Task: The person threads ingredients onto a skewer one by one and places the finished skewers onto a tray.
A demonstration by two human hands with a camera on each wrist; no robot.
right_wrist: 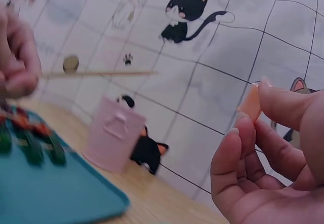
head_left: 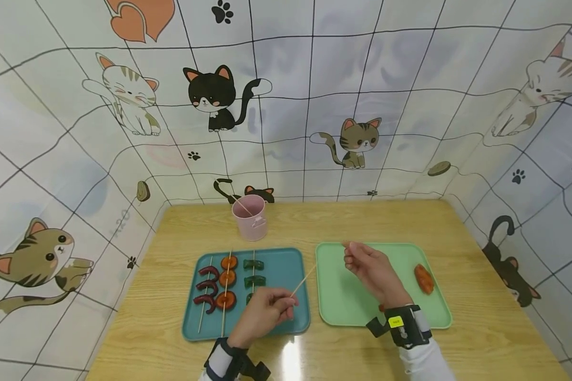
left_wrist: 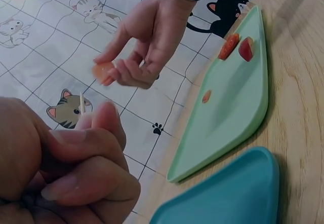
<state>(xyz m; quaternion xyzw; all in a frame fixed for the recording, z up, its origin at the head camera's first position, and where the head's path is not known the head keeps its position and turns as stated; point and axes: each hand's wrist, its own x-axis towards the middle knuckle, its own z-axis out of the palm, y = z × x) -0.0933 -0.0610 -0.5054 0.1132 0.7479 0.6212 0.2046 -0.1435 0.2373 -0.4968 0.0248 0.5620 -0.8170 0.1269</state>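
Note:
My left hand (head_left: 267,312), above the blue tray (head_left: 291,264), pinches a thin wooden skewer (head_left: 304,282) that points up and to the right. Over the green tray (head_left: 333,296), my right hand (head_left: 374,272) holds a small orange food piece (right_wrist: 249,102) between thumb and fingertips. The skewer's tip and this piece are apart. On the blue tray lie three loaded skewers: dark red curved pieces (head_left: 207,286), orange rounds (head_left: 227,279) and green pieces (head_left: 255,281), the last partly hidden by my left hand. An orange-brown piece (head_left: 424,279) and a red piece (left_wrist: 246,49) lie on the green tray.
Behind the blue tray stands a pink bucket (head_left: 253,227) with a skewer leaning in it. A smaller piece (left_wrist: 206,96) also lies on the green tray. The wooden table (head_left: 362,222) meets a cat-patterned cloth (head_left: 286,121) at its back and sides.

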